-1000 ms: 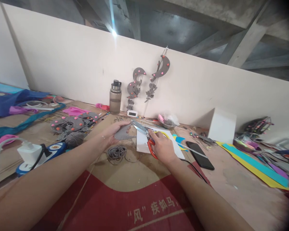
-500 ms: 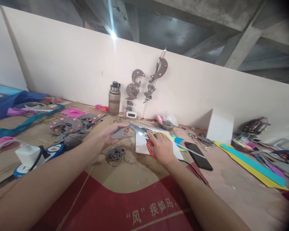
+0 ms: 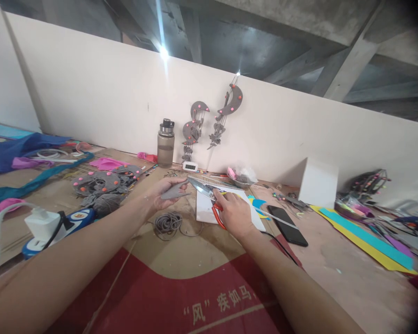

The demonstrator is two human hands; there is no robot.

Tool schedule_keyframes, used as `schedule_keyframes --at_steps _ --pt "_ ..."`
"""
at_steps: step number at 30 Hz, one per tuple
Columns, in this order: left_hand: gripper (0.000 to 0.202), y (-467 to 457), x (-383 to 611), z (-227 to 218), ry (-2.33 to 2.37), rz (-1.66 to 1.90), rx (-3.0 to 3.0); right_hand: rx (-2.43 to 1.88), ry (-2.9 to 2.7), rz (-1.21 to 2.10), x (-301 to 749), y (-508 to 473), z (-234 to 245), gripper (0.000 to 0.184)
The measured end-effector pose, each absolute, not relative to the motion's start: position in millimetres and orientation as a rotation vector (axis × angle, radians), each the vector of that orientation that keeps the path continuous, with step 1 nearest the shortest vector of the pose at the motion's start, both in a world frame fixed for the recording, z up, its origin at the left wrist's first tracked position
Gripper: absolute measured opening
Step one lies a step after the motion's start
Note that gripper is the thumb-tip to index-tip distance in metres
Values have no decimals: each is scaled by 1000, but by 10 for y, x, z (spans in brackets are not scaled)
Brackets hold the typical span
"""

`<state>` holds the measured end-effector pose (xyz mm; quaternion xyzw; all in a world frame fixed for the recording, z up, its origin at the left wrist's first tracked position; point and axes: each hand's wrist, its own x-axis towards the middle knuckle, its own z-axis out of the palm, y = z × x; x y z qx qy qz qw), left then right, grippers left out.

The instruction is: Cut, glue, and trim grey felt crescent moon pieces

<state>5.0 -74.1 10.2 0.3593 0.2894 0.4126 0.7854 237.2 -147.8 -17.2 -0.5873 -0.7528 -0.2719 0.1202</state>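
My left hand [image 3: 162,191] pinches a flat grey felt piece [image 3: 175,190] above the cardboard-covered table [image 3: 181,253]. My right hand [image 3: 234,214] grips red-handled scissors [image 3: 208,194], whose blades point left at the edge of the felt. Under the right hand lies a white sheet of paper [image 3: 209,212]. A coil of grey cord [image 3: 167,221] rests on the table just below the felt piece.
A black phone [image 3: 287,224] lies right of my hand. A water bottle [image 3: 166,143] and grey felt hangings [image 3: 214,118] stand at the wall. Grey felt crescents [image 3: 101,182], a power strip with charger [image 3: 47,223], a white box [image 3: 318,183] and coloured foam strips [image 3: 365,236] fill the sides.
The felt piece has tilted flatter in my left hand and the scissor blades have shifted slightly along its edge. Both hands stay in the same place.
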Motion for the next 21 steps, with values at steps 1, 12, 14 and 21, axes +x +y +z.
schedule_keyframes --at_steps 1,12,14,21 --pt "13 -754 55 114 631 878 733 -1728 -2180 -752 2375 -1476 -171 47" --pt "9 -724 125 5 694 1061 810 -1686 -2049 -426 2346 -1427 -184 43" --pt "10 -709 127 -24 694 1082 818 -1701 -2070 -477 2330 -1450 -189 39" --pt "15 -702 156 -140 675 1199 962 -1680 -2022 -307 2317 -1458 -231 32"
